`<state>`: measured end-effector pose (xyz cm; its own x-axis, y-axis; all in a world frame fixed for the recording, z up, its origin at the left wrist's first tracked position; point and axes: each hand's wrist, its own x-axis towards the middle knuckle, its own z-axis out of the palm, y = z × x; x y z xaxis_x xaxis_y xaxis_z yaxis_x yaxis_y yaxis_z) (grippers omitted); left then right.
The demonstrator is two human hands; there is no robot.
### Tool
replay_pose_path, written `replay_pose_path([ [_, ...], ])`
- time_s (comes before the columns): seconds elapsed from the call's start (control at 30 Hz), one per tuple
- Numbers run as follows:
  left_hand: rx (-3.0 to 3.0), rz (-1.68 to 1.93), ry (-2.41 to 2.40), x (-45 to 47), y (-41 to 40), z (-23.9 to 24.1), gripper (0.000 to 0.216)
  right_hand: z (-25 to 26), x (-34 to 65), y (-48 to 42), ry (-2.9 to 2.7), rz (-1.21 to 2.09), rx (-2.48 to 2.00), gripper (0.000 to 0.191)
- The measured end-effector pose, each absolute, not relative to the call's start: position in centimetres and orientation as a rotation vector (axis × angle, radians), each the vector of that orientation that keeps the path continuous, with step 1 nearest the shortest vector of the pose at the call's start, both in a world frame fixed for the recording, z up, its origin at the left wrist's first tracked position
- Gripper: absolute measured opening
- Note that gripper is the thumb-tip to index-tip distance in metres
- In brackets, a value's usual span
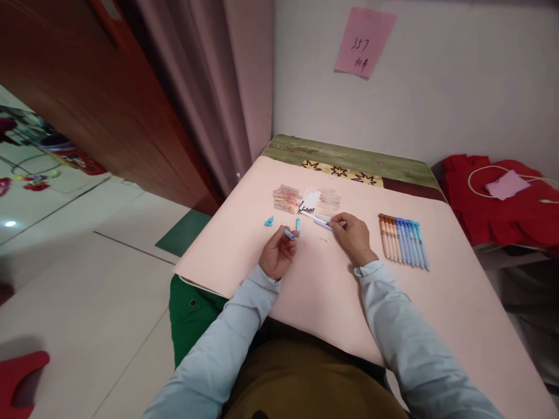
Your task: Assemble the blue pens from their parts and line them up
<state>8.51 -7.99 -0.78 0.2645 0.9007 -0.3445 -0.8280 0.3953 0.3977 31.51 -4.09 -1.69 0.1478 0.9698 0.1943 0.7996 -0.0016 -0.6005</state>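
Note:
My left hand (279,256) is closed around a short blue pen part (289,234), held just above the table's near side. A similar turquoise pen part (298,224) lies just past its fingertips. Thumb and fingers of my right hand (351,235) pinch the end of a pale, slim pen barrel (322,223) low over the table. Beyond both hands is a pile of white pen refills (310,201) with black ends. Small turquoise pieces (269,221) sit to the left of the pile. Tiny thin bits (325,239) lie below the barrel.
A row of assembled pens (404,241), brown to blue, lies right of my right hand. Brownish (286,199) and pale (329,202) clear pen parts flank the refills. The pink-covered table (437,326) meets a wall with a pink note (365,43). Red cloth (471,198) is at right.

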Motion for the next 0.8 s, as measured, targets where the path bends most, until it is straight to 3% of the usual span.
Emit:
replay_pose_path([
  [0.13,0.148,1.183,0.553,8.5,-8.0,-0.7,0.015,-1.9,31.8,-4.1,-1.701,0.386,-1.794,0.028],
  [0.43,0.158,1.196,0.61,8.8,-7.9,-0.5,0.014,-1.8,31.7,-3.8,-1.794,0.289,-1.833,0.023],
  [0.8,0.185,1.19,0.606,9.0,-7.8,-0.5,0.013,-0.6,29.6,-4.8,-1.809,0.183,-1.749,0.031],
])
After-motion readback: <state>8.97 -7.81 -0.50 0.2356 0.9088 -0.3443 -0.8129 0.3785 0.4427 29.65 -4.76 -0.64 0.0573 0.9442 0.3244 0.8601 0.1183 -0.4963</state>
